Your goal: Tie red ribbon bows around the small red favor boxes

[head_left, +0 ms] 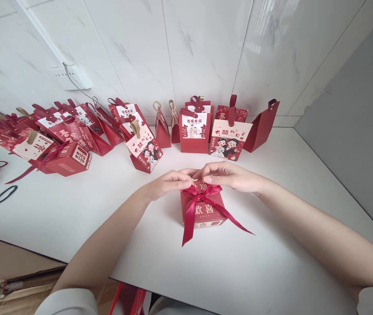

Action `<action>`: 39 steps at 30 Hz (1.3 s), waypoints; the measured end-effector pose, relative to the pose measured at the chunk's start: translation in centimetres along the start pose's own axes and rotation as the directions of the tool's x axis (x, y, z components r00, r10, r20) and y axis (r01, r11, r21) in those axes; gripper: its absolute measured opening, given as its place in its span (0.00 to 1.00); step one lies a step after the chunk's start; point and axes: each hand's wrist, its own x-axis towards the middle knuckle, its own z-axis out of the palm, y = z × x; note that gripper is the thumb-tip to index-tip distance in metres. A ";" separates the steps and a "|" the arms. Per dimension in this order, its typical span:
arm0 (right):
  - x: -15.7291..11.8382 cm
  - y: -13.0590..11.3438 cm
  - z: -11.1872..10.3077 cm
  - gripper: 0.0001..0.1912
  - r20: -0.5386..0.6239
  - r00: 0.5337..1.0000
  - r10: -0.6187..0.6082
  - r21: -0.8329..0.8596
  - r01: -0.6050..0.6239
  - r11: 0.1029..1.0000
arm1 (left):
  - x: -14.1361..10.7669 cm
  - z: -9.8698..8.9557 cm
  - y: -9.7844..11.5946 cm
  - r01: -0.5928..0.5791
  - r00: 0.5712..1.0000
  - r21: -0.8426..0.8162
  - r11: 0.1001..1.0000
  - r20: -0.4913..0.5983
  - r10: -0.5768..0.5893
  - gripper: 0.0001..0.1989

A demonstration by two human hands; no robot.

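A small red gift box (205,209) with pale Chinese characters stands on the white table in front of me. A glossy dark red ribbon bow (199,197) is tied across its top, with two long tails hanging over the near side. My left hand (173,181) is closed at the far left corner, thumb and fingers pinched by the bow's left loop. At the far top edge, my right hand (227,176) has its fingers curled and its thumb against the box. The box's far side and some fingertips are hidden.
Behind the box, several red gift bags (195,131) stand along the tiled wall. More red boxes (70,159) crowd the left. Scissors with a dark handle (5,194) lie at the left edge. A cardboard box (19,258) sits below the table edge.
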 end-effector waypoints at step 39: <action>-4.8 -5.4 6.8 0.04 0.518 0.829 -0.209 -0.300 0.405 0.864 | -0.3 -0.2 -0.2 -0.015 1.000 0.031 0.999 0.019 0.015 0.16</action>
